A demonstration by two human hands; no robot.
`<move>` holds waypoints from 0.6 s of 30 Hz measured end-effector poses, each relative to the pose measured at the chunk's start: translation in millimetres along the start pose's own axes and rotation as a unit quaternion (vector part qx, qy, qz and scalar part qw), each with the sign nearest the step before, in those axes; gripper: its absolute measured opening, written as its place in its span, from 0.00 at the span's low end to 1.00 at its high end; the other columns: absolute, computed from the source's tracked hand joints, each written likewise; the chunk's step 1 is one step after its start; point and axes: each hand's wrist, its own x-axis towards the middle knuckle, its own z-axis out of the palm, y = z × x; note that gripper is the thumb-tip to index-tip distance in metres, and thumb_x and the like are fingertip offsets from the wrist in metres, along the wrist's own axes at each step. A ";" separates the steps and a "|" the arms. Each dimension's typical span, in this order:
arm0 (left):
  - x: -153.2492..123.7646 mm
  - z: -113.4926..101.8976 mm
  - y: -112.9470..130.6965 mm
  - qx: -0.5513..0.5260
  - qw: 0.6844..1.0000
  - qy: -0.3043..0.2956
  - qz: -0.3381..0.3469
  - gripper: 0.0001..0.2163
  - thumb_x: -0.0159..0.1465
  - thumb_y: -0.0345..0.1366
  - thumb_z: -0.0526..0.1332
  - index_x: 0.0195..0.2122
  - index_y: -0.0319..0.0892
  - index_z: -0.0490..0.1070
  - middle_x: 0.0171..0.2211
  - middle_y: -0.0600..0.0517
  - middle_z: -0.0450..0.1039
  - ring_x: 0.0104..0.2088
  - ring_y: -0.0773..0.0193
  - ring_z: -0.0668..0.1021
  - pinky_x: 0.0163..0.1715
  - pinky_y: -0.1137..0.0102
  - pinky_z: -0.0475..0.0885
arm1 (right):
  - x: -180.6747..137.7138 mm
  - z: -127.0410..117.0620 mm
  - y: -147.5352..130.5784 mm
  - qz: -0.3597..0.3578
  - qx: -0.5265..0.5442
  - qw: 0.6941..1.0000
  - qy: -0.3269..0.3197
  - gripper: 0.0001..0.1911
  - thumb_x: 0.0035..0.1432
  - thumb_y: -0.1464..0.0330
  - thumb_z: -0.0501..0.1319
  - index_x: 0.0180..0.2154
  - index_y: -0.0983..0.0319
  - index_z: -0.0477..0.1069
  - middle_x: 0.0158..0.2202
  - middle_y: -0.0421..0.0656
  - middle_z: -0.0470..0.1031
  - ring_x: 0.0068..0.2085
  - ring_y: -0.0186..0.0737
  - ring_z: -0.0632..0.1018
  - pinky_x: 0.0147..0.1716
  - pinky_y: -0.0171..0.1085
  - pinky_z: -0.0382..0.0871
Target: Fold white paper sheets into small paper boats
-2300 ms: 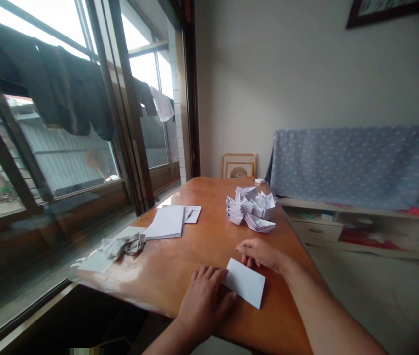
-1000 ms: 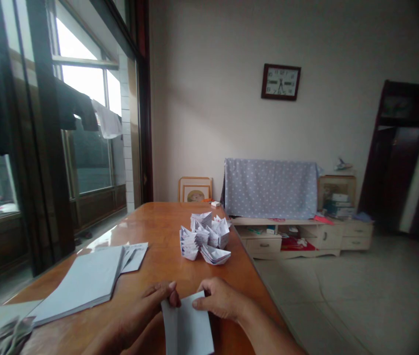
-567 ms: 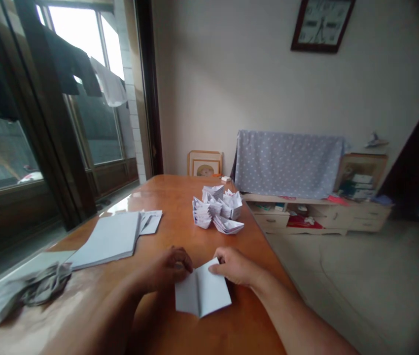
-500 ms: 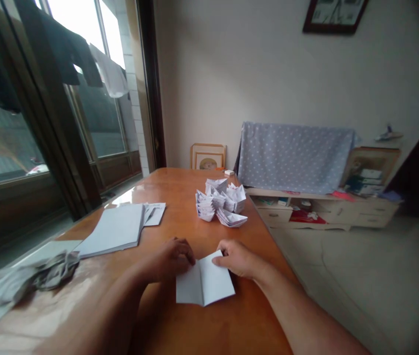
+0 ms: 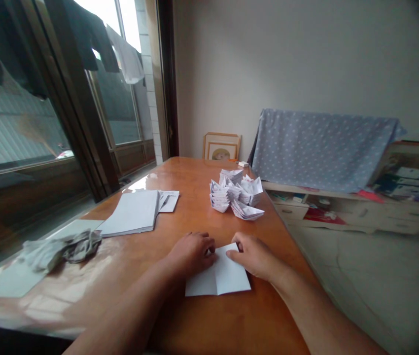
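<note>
A white sheet of paper [image 5: 219,280] with a centre crease lies on the wooden table [image 5: 194,320] near its front edge. My left hand [image 5: 191,252] rests on the sheet's upper left part, fingers curled and pinching the top edge. My right hand [image 5: 254,256] presses on the upper right corner with its fingers bent onto the paper. Both hands meet at the sheet's top middle.
A heap of folded paper boats [image 5: 236,195] sits further back on the table. A stack of white sheets [image 5: 133,218] lies to the left, with a crumpled grey cloth [image 5: 61,246] near the window. A low cabinet with a dotted cover [image 5: 324,148] stands right.
The sheet was folded in half and flat, then lifted and opened; now it lies flat and unfolded with a centre crease. My view has tilted down.
</note>
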 end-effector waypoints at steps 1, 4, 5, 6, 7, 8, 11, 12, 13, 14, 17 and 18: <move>0.4 1.0 1.5 -0.004 1.000 -0.001 -0.001 0.05 0.60 0.33 0.62 0.36 0.44 0.77 0.35 0.50 0.75 0.31 0.61 0.75 0.31 0.69 0.64 | -2.4 -1.2 -3.0 -0.004 -0.018 1.000 0.012 0.07 0.54 0.63 0.66 0.33 0.59 0.71 0.28 0.39 0.74 0.29 0.37 0.70 0.27 0.35 0.51; 0.8 4.3 3.2 -0.015 1.000 0.001 -0.007 0.06 0.60 0.32 0.61 0.37 0.45 0.77 0.35 0.50 0.75 0.30 0.61 0.76 0.30 0.70 0.64 | -8.9 -1.4 -10.6 -0.036 -0.021 0.998 0.037 0.06 0.56 0.66 0.64 0.37 0.57 0.72 0.30 0.39 0.74 0.31 0.38 0.72 0.29 0.36 0.53; 0.9 5.4 3.1 -0.016 1.000 0.003 -0.008 0.07 0.60 0.32 0.61 0.37 0.45 0.77 0.35 0.50 0.75 0.31 0.61 0.76 0.30 0.70 0.64 | -10.3 -0.3 -12.1 -0.043 -0.011 0.998 0.044 0.05 0.56 0.66 0.63 0.37 0.57 0.72 0.30 0.39 0.74 0.31 0.38 0.72 0.29 0.36 0.54; 1.0 6.5 2.7 -0.015 1.000 0.006 -0.007 0.07 0.60 0.32 0.61 0.37 0.45 0.77 0.35 0.50 0.75 0.31 0.61 0.76 0.30 0.70 0.65 | -11.3 1.1 -12.9 -0.046 0.001 0.998 0.051 0.05 0.56 0.67 0.62 0.38 0.57 0.72 0.30 0.39 0.74 0.31 0.39 0.73 0.29 0.36 0.55; 1.2 7.6 2.1 -0.014 1.000 0.008 -0.006 0.06 0.60 0.33 0.61 0.37 0.45 0.77 0.35 0.50 0.76 0.31 0.61 0.76 0.30 0.70 0.65 | -11.9 2.7 -13.3 -0.044 0.013 0.997 0.056 0.06 0.56 0.67 0.62 0.38 0.58 0.72 0.29 0.39 0.74 0.31 0.39 0.73 0.29 0.36 0.56; 1.4 8.6 1.5 -0.012 1.000 0.010 -0.004 0.06 0.60 0.33 0.61 0.37 0.44 0.77 0.35 0.50 0.76 0.31 0.61 0.76 0.30 0.70 0.65 | -12.3 4.1 -13.5 -0.041 0.025 0.997 0.059 0.05 0.56 0.68 0.62 0.38 0.58 0.72 0.29 0.39 0.74 0.30 0.39 0.73 0.29 0.36 0.57; 2.0 11.2 -1.0 -0.011 1.000 0.015 0.000 0.06 0.60 0.33 0.60 0.36 0.44 0.77 0.35 0.50 0.76 0.31 0.61 0.76 0.29 0.70 0.65 | -13.5 5.6 -14.2 -0.046 0.048 0.996 0.055 0.02 0.57 0.68 0.61 0.34 0.58 0.71 0.28 0.40 0.74 0.30 0.39 0.73 0.29 0.36 0.59; 2.2 12.0 -1.9 -0.015 1.000 0.016 0.000 0.07 0.60 0.33 0.60 0.37 0.44 0.77 0.35 0.50 0.76 0.31 0.61 0.76 0.29 0.70 0.65 | -14.5 5.1 -15.1 -0.057 0.050 0.996 0.050 0.02 0.57 0.68 0.61 0.32 0.58 0.72 0.28 0.40 0.74 0.30 0.39 0.73 0.29 0.36 0.59; 2.4 12.8 -3.0 -0.020 1.000 0.016 -0.001 0.08 0.60 0.33 0.60 0.38 0.44 0.78 0.35 0.50 0.76 0.31 0.61 0.76 0.29 0.71 0.66 | -15.8 4.1 -16.5 -0.070 0.045 0.995 0.046 0.03 0.58 0.68 0.61 0.31 0.58 0.72 0.29 0.40 0.74 0.31 0.39 0.74 0.29 0.35 0.60; 2.6 13.5 -4.1 -0.028 0.999 0.017 -0.003 0.08 0.59 0.33 0.61 0.39 0.43 0.78 0.35 0.50 0.77 0.32 0.61 0.77 0.30 0.71 0.66 | -17.5 2.8 -18.3 -0.082 0.034 0.995 0.044 0.04 0.58 0.69 0.61 0.30 0.58 0.72 0.29 0.40 0.74 0.32 0.39 0.74 0.30 0.35 0.60; 2.8 14.6 -7.5 -0.055 0.998 0.013 -0.010 0.11 0.58 0.32 0.61 0.41 0.43 0.77 0.36 0.50 0.77 0.33 0.61 0.77 0.31 0.72 0.68 | -24.3 -1.6 -25.4 -0.105 -0.024 0.994 0.031 0.05 0.58 0.70 0.61 0.31 0.58 0.74 0.32 0.41 0.74 0.35 0.40 0.74 0.33 0.35 0.62; 2.7 14.5 -8.6 -0.063 0.998 0.012 -0.011 0.11 0.57 0.32 0.61 0.41 0.43 0.77 0.36 0.50 0.77 0.33 0.62 0.77 0.31 0.72 0.68 | -26.8 -2.9 -27.9 -0.108 -0.046 0.993 0.025 0.05 0.59 0.71 0.60 0.31 0.58 0.74 0.33 0.41 0.74 0.36 0.40 0.74 0.35 0.35 0.63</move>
